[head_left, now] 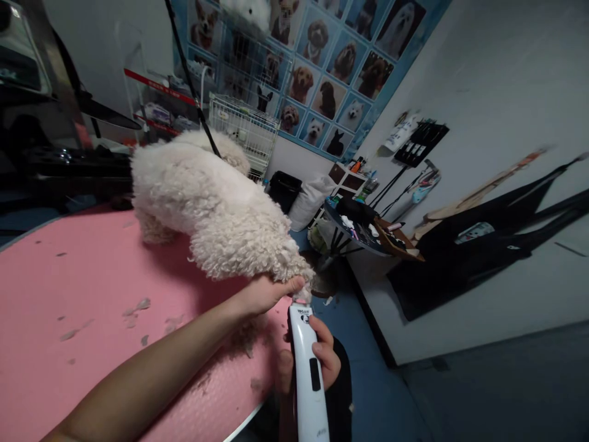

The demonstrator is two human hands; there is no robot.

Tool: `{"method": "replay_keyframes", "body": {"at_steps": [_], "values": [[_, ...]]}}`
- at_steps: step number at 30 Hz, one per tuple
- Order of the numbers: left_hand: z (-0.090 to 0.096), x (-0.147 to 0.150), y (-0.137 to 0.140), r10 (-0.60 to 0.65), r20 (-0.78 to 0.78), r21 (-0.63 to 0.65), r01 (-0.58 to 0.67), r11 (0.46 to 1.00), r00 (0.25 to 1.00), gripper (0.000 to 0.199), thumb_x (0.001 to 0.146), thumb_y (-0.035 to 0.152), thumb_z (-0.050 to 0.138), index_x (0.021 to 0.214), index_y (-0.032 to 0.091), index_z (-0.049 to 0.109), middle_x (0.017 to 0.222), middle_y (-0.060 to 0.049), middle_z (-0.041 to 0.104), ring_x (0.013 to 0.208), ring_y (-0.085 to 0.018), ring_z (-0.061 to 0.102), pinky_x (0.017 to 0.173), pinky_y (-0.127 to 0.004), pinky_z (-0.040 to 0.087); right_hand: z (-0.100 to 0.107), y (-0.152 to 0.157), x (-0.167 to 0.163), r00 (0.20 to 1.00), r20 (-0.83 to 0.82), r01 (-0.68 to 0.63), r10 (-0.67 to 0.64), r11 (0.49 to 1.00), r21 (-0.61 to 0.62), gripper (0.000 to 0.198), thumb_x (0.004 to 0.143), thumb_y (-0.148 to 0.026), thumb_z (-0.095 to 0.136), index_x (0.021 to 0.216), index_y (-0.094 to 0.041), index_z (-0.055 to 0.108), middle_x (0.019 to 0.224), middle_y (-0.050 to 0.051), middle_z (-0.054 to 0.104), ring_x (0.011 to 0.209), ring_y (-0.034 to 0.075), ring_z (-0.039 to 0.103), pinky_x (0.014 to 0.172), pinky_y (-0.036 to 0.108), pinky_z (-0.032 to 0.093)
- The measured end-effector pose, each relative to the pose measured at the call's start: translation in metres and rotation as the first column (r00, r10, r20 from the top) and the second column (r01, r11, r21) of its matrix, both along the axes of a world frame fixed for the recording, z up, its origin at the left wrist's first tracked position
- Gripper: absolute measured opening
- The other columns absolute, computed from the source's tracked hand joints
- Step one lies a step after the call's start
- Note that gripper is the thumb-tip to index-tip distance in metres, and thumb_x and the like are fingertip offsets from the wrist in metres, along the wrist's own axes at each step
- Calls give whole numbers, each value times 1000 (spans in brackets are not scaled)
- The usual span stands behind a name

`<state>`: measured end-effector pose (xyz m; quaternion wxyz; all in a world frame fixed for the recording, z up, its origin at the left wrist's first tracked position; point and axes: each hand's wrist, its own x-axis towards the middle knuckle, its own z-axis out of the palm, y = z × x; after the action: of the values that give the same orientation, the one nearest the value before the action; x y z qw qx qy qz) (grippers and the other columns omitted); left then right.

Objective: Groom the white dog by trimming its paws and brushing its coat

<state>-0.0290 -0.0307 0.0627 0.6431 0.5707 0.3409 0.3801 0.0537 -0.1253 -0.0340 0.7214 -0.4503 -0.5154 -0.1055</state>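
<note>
fingers (327, 356) of the right hand (330, 366) grip a white clipper (307, 368) at the leg (291, 263) of a curly-coated dog (211, 196) on a pink table (92, 294), while the left hand (267, 294) clasps that leg.

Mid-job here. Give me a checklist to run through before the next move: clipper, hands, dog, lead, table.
1. Right hand gripping white clipper: ok, wrapped around its body.
2. Left hand on dog: ok, against the curly fur beside the clipper's head.
3. Left thumb clear of the blade: cannot tell; they look close.
4. Clipper running: cannot tell.
5. Black lead fastened: cannot tell, its lower end is hidden.
6. Pink table free of loose hair: not ok, tufts lie scattered.
</note>
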Motion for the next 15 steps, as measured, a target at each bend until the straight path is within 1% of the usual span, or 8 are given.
{"method": "replay_keyframes", "body": {"at_steps": [2,5,9,15], "values": [[0,-1,1,12,-7,15,-12,1000,1000,48,63,53,72,91,14,69,102,-10,70,100,-26,61,90,-34,45,-1,0,0,1000,0,-12,12,1000,-7,35,85,-36,58,108,-27,33,119,13,49,99,26,60,70,48,56],[0,-2,2,14,1,36,-14,999,1000,50,64,53,72,94,13,68,103,-10,70,101,-26,61,90,-34,45,-3,5,1,999,32,-15,13,999,46,37,84,-36,61,108,-27,34,120,13,48,99,25,61,70,48,57],[-2,-3,5,-10,15,40,10,999,1000,50,66,55,70,93,13,68,101,-10,70,98,-25,62,87,-33,46,-6,13,2,996,92,-13,6,997,82,38,83,-37,63,108,-27,36,120,13,48,96,25,62,68,48,57],[-3,-4,7,-45,76,55,41,998,996,48,67,52,69,97,14,68,104,-9,70,101,-24,61,89,-33,45,-7,16,-3,994,111,-12,0,995,104,43,82,-37,64,113,-28,37,124,14,47,94,25,63,62,44,59]]}}
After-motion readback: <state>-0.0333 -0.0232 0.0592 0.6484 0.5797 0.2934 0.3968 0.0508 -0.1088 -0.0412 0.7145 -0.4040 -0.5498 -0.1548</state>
